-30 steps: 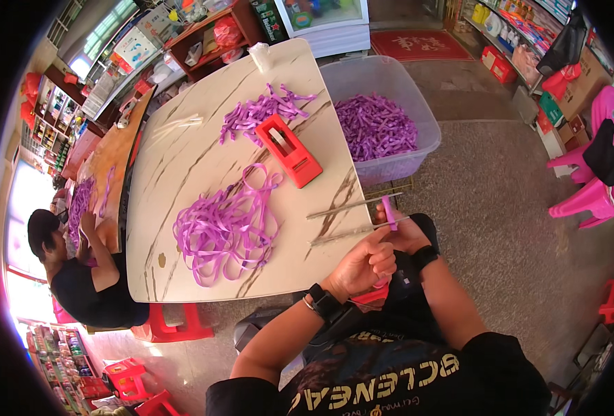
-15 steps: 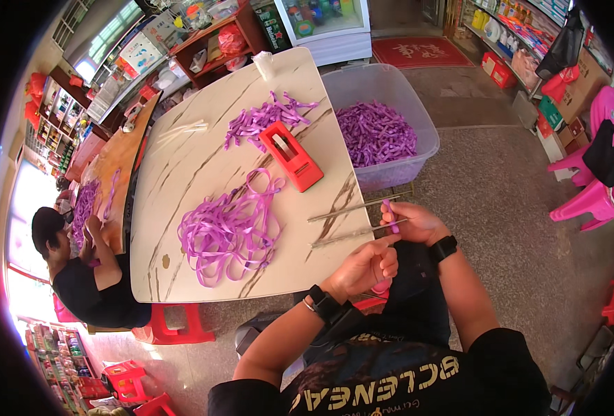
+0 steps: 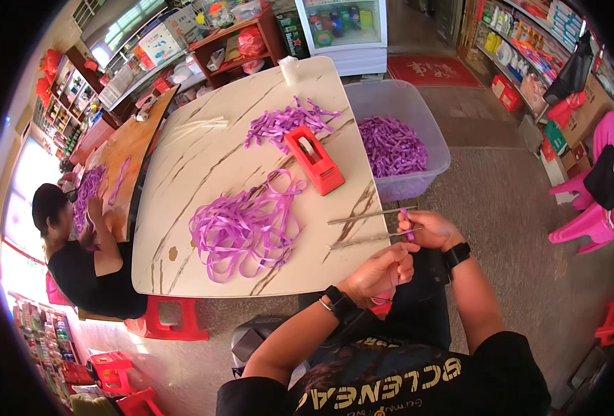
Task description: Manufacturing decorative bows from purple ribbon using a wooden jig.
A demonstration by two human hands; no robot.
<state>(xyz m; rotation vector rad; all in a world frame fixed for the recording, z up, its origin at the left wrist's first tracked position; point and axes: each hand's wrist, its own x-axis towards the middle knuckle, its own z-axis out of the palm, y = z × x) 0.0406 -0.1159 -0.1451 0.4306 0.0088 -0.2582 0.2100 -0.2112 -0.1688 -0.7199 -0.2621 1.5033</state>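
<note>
My right hand (image 3: pixel 433 230) is closed, its fingers pinching a short purple ribbon (image 3: pixel 407 223) at the right ends of two thin metal rods (image 3: pixel 362 216). These rods reach out over the table's right edge, roughly side by side. Just left of and below them is my left hand (image 3: pixel 380 272), fingers curled, fingertips close to the ribbon. A pink thing with a thin dark part (image 3: pixel 383 302) shows under that palm; its kind is unclear. On the marble-patterned table (image 3: pixel 182 166) lie a loose heap of long purple ribbon (image 3: pixel 241 229), a red tape dispenser (image 3: pixel 315 161) and a pile of short purple ribbon pieces (image 3: pixel 286 123).
A clear plastic bin (image 3: pixel 437 149) full of purple ribbon pieces stands against the table's right side. White strips (image 3: pixel 199 123) and a white cup (image 3: pixel 289 71) sit farther back. Another person (image 3: pixel 89 256) works at a wooden table on the left. Pink chairs (image 3: pixel 598 187) stand at right.
The whole view has shifted, so the table and bin appear farther right. Both hands stay by the rods, the right still pinching the ribbon; the left fingers have shifted slightly.
</note>
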